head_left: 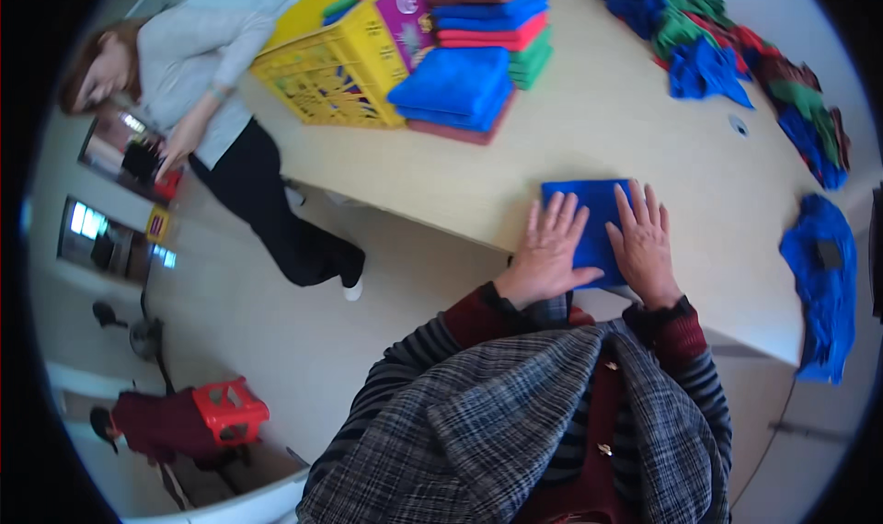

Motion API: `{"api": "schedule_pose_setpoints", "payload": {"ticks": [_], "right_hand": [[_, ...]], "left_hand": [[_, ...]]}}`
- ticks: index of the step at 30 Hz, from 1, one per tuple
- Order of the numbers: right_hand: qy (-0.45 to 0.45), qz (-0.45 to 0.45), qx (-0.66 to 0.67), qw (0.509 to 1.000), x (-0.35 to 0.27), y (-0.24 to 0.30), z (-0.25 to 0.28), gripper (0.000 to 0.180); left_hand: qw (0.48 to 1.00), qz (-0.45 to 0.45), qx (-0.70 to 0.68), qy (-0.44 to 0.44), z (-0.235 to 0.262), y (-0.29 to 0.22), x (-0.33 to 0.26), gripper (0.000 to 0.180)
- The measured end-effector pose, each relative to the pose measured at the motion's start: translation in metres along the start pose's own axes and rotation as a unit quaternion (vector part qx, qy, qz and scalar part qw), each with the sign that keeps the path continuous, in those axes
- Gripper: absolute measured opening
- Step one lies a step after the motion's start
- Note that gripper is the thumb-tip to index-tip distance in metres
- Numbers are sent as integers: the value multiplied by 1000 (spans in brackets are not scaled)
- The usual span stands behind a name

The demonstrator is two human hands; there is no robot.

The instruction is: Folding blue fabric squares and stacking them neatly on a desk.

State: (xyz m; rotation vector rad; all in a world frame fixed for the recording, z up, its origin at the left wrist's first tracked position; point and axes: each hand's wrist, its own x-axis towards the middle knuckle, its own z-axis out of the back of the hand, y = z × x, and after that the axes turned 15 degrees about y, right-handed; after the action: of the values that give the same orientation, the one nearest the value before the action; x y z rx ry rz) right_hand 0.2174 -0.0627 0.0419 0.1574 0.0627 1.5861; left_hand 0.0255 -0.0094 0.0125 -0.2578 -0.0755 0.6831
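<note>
A folded blue cloth (596, 213) lies flat at the near edge of the pale table. My left hand (548, 248) rests on its left side, fingers stretched out and palm down. On its right side lies my right hand (646, 244), also flat with the fingers extended. Both hands press on the cloth without gripping it. Farther left on the table are a low pile of folded blue cloths (455, 83) with a brown one beneath, and behind it a taller stack of folded brown, blue, red and green cloths (497, 23).
A yellow plastic crate (331, 78) stands at the table's far left. Crumpled coloured cloths (690, 37) line the far right edge, with a loose blue cloth (821, 290) at the right corner. Another person (198, 74) stands left of the table; a red stool (230, 409) is behind.
</note>
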Motion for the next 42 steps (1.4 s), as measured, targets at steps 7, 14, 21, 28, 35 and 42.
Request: {"api": "schedule_pose_setpoints", "payload": {"ticks": [7, 14, 21, 28, 35, 42], "right_hand": [[57, 63, 12, 996, 1, 3, -25, 58], [42, -61, 72, 995, -1, -31, -37, 59], [44, -22, 101, 994, 7, -16, -31, 61], [77, 110, 111, 985, 8, 46, -30, 62], [26, 56, 194, 979, -12, -4, -39, 57], [4, 21, 128, 992, -25, -21, -39, 51]], "left_hand": [[999, 6, -38, -29, -7, -5, -13, 104], [997, -27, -62, -46, -9, -2, -12, 98], [926, 155, -340, -60, 16, 16, -78, 49], [486, 136, -862, -49, -15, 26, -92, 50], [569, 106, -810, -94, 54, 59, -93, 52], [602, 7, -753, -264, 196, 135, -5, 56]]}}
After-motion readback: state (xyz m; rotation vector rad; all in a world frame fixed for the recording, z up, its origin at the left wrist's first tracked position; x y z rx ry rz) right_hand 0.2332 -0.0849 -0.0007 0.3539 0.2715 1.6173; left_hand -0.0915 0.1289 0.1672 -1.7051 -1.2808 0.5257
